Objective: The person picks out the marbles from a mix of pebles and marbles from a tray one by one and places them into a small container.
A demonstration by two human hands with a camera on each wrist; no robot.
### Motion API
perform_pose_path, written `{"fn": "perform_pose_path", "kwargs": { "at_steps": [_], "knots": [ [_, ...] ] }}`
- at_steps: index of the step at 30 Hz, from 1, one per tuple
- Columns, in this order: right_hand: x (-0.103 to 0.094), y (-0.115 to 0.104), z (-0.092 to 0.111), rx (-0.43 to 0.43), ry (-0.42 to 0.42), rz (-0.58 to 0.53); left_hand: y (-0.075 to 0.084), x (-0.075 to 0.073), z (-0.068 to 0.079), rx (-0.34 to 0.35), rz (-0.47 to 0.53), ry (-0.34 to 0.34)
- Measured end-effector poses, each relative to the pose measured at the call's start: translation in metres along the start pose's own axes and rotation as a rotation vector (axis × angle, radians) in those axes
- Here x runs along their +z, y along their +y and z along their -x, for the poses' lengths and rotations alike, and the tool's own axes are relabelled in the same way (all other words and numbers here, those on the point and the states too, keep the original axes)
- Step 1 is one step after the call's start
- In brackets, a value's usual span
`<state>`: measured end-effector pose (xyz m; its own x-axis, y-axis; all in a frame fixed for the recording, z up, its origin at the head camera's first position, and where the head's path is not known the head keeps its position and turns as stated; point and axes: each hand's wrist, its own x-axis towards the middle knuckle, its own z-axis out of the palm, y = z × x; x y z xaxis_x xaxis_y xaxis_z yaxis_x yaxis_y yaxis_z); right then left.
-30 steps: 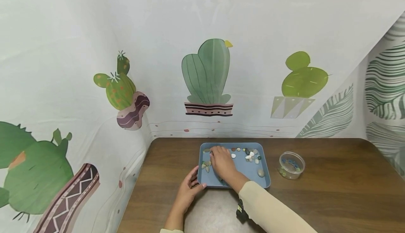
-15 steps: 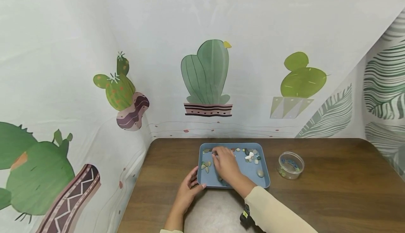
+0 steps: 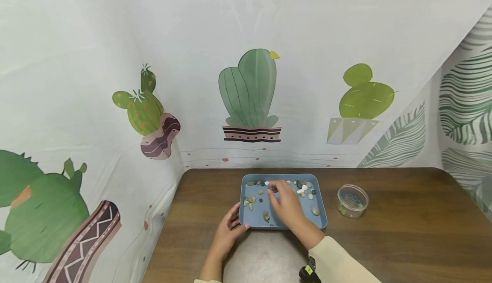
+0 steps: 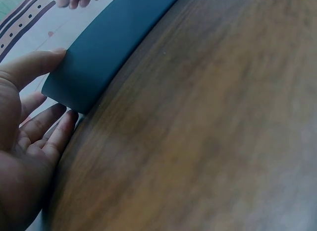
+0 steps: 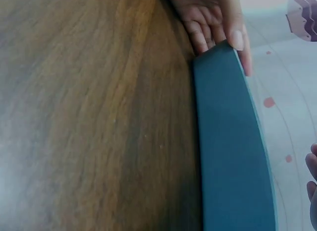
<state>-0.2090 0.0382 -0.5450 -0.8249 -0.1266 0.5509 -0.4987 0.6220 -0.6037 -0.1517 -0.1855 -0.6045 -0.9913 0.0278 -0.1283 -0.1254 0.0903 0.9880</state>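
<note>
A blue rectangular tray [image 3: 282, 227] of small pebbles lies on the wooden table. My left hand [image 3: 226, 233] grips its near left corner, the thumb [image 4: 47, 62] at the rim and the fingers low against the outer wall. Over the middle of the tray, the curled fingers of my right hand [image 3: 289, 206] pinch a small dark pebble [image 3: 272, 188], mostly hidden by the fingertips. A white pebble [image 3: 267, 183] sits in the row along the far wall. Loose pebbles lie nearby, among them a brownish one [image 3: 266, 217] near the front wall.
A clear round tub [image 3: 352, 201] with blue and green pieces stands right of the tray. White pebbles [image 3: 303, 188] cluster at the tray's right side, above a larger grey stone [image 3: 315, 211]. Behind the table [image 3: 403, 223] hangs a white cloth printed with cacti [image 3: 250, 91].
My right hand has moved right, away from the far left part of the tray, uncovering several pebbles there. The left hand stays at the corner.
</note>
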Motion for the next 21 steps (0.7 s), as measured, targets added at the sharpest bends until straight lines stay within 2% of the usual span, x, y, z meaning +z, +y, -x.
{"fn": "perform_pose_path", "kwargs": {
  "at_steps": [15,21],
  "knots": [
    [-0.042,0.022,0.016,0.026,0.164,-0.028,-0.003,-0.001,0.000,0.012,-0.008,0.002],
    [-0.063,0.036,0.022,0.043,0.220,-0.003,-0.002,-0.001,0.000,0.014,-0.013,0.003]
  ]
}}
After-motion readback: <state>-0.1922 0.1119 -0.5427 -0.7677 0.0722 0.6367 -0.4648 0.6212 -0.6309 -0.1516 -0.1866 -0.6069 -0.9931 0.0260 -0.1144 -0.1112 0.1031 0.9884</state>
